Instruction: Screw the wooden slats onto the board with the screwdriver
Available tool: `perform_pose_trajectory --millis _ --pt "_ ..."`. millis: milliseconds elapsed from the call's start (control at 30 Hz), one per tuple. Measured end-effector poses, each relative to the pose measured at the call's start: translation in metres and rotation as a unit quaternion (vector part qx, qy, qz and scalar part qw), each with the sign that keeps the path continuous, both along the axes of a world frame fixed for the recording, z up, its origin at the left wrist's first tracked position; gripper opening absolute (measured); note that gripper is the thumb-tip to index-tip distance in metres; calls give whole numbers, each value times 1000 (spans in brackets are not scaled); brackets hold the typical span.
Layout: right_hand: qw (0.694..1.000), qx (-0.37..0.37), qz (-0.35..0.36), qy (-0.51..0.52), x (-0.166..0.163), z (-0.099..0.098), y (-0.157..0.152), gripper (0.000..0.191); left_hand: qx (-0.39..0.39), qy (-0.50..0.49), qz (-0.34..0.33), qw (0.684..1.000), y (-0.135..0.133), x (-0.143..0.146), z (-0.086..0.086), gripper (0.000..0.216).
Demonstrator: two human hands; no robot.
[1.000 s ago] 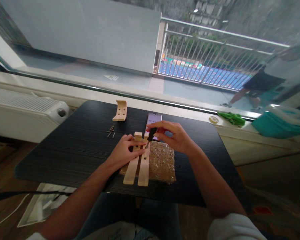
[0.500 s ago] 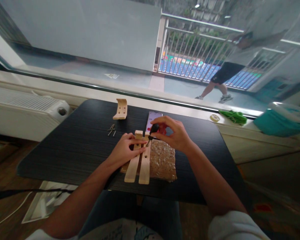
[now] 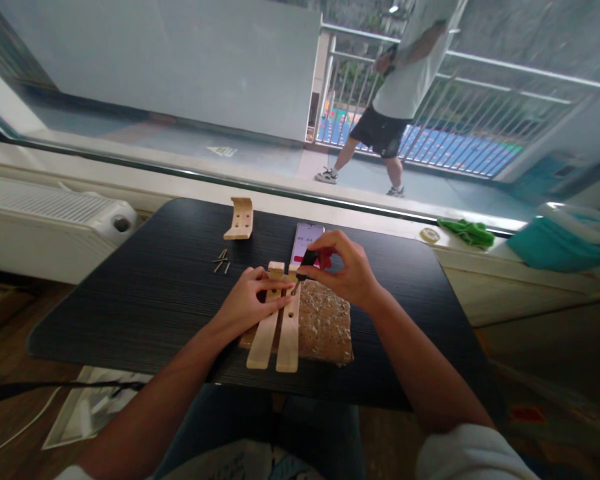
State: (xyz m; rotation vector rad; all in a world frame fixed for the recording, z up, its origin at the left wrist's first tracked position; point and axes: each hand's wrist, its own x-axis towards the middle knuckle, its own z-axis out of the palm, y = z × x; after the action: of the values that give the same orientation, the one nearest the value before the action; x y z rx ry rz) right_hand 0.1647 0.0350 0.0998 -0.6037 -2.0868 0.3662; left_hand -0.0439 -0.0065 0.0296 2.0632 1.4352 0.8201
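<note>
My right hand grips a screwdriver with a black and red handle. Its shaft points down at a hole in the right-hand wooden strip. Across the upper parts of both strips lies my left hand, its thumb and fingertips holding the wood on either side of the shaft's tip. The left-hand wooden strip runs alongside; each has drilled holes and an upturned far end. Beneath them is a brown block wrapped in clear plastic or tape. Whether a screw sits under the tip is too small to tell.
Several loose screws and a curved wooden piece with holes lie on the black table. A lit phone is behind my hands. Tape, a green cloth and a teal container stand on the sill. A person is beyond the window.
Both my hands keep nearly the same place, with the screwdriver still over the hole. Outside the window, the person has walked to the left.
</note>
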Motion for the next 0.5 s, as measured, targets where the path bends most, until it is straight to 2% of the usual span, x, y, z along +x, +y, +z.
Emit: perform_pose_trajectory --millis 300,500 --pt "1000 19 -25 1 -3 -1 -3 27 3 0 -2 1000 0 1 -1 31" --pt "1000 23 -4 -8 -3 0 -3 22 9 5 -6 1000 0 0 -2 29"
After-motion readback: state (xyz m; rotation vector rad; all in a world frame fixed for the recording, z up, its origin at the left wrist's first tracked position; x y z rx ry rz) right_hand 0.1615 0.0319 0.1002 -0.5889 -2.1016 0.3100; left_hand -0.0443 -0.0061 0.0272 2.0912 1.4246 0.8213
